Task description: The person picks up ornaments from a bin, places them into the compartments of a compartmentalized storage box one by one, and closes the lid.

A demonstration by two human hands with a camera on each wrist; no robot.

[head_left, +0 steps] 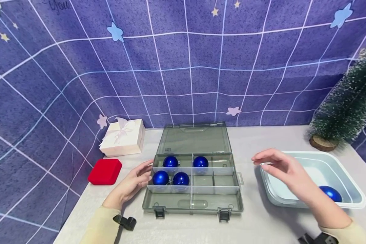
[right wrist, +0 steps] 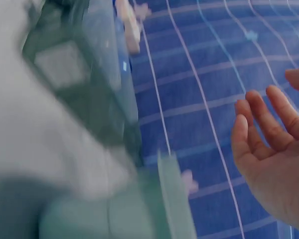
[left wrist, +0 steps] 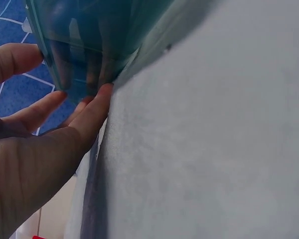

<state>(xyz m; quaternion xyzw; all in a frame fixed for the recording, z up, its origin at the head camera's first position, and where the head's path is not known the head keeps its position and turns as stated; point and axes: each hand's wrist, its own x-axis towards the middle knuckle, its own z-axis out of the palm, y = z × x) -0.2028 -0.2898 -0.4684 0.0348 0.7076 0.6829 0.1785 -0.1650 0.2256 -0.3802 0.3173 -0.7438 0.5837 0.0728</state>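
A clear grey compartment box [head_left: 192, 200] lies with its lid [head_left: 193, 139] folded back. Several shiny blue balls sit in its back and middle rows, among them one ball [head_left: 200, 161] right of the central divider. My left hand [head_left: 135, 183] rests its fingertips against the box's left side; the left wrist view shows these fingers [left wrist: 92, 117] touching the see-through wall. Above the left part of a pale blue basin [head_left: 347, 169] hovers my right hand [head_left: 288, 169], fingers loosely bent, nothing between them. Another blue ball [head_left: 330, 193] lies inside the basin, partly hidden by the forearm and rim.
At the left stand a red velvet box [head_left: 105, 172] and a white gift box [head_left: 123, 137] with a ribbon. A small frosted tree [head_left: 347, 98] on a wooden base rises behind the basin. A blue gridded cloth [head_left: 177, 81] hangs behind the table.
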